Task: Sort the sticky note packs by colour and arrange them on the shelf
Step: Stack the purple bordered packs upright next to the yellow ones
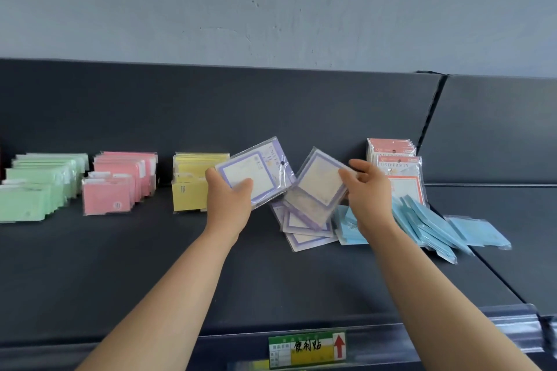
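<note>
My left hand [230, 196] grips a small bundle of purple-bordered sticky note packs [259, 169], lifted above the dark shelf [150, 265]. My right hand [366, 187] holds another purple-bordered pack [319, 184], tilted like a diamond, just right of the first. Beneath them a loose pile of purple packs [304, 229] lies flat on the shelf. Sorted rows stand at the left: green packs [33, 190], pink packs [117, 187], yellow packs [193, 187].
Blue packs [431, 229] lie fanned out on the shelf right of my right arm. Red-bordered packs [398, 172] stand upright against the back panel behind them. A price label strip [307, 348] runs along the shelf's front edge.
</note>
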Demonstrator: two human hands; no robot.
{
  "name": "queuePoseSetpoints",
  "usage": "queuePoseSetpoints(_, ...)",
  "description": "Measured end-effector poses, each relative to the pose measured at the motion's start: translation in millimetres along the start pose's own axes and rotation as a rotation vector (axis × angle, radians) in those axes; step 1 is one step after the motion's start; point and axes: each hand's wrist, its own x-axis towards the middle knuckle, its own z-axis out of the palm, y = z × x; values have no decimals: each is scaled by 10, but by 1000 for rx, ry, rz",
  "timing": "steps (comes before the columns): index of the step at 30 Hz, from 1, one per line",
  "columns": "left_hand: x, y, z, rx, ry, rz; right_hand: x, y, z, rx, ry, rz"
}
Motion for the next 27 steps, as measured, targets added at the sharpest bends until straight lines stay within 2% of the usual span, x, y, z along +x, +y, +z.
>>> queuePoseSetpoints(3,-7,16,-20,48,15,32,47,-82,-54,120,31,11)
queuePoseSetpoints(8,-38,29,52,98,-125,78,-18,-142,77,25,-197,-60)
queuePoseSetpoints(11,-68,60,101,80,-203,99,-62,-134,205,-26,-271,-101)
queuePoseSetpoints(14,-50,44,90,84,-175,97,-74,-113,254,-65,-306,-106)
queuePoseSetpoints(17,-20,46,46,-50,-85,26,-93,-70,195,-201,-311,-35)
queuePoseSetpoints(21,-6,86,41,-160,-25,4,-115,23,129,-18,-434,126)
queuePoseSetpoints(27,-9,84,3,-158,-156,-40,49,-21,90,212,-236,141)
